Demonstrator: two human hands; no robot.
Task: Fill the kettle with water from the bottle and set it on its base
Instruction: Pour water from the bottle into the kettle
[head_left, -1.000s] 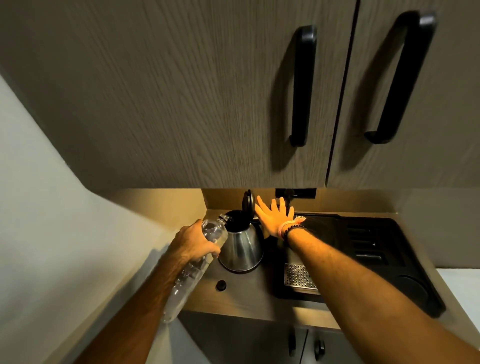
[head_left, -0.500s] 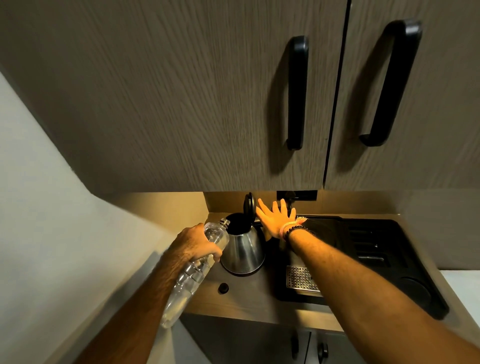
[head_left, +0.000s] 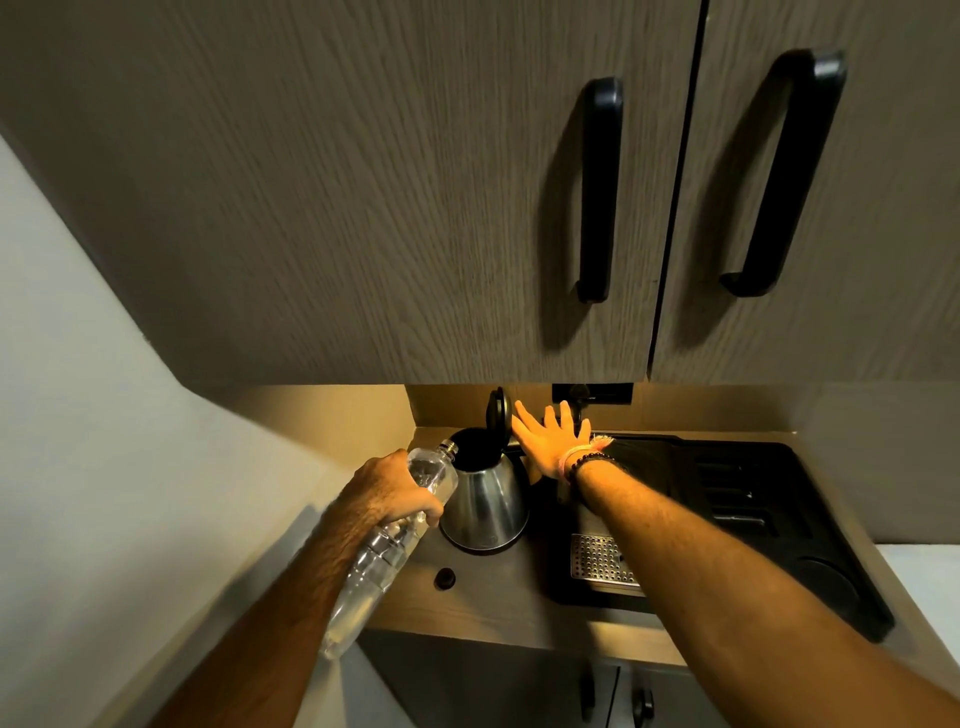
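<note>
A steel kettle (head_left: 485, 501) stands on the counter with its black lid (head_left: 497, 409) flipped upright. My left hand (head_left: 387, 491) grips a clear plastic water bottle (head_left: 387, 551) near its neck; the uncapped mouth rests at the kettle's rim, the bottle's bottom lower than its mouth. My right hand (head_left: 550, 439) is spread flat, fingers apart, just right of the lid and above the kettle's handle side, holding nothing. A small black bottle cap (head_left: 444, 578) lies on the counter in front of the kettle. The kettle's base is hidden under it or cannot be told apart.
A black tray (head_left: 779, 519) with slots, a round recess and a metal perforated grille (head_left: 597, 564) fills the counter's right side. Wooden upper cabinets (head_left: 363, 208) with black handles hang low overhead. A white wall lies at the left, and lower cabinet doors sit below the counter edge.
My left hand has brought the bottle's mouth up and right to the kettle's open rim. My right hand stays spread beside the lid.
</note>
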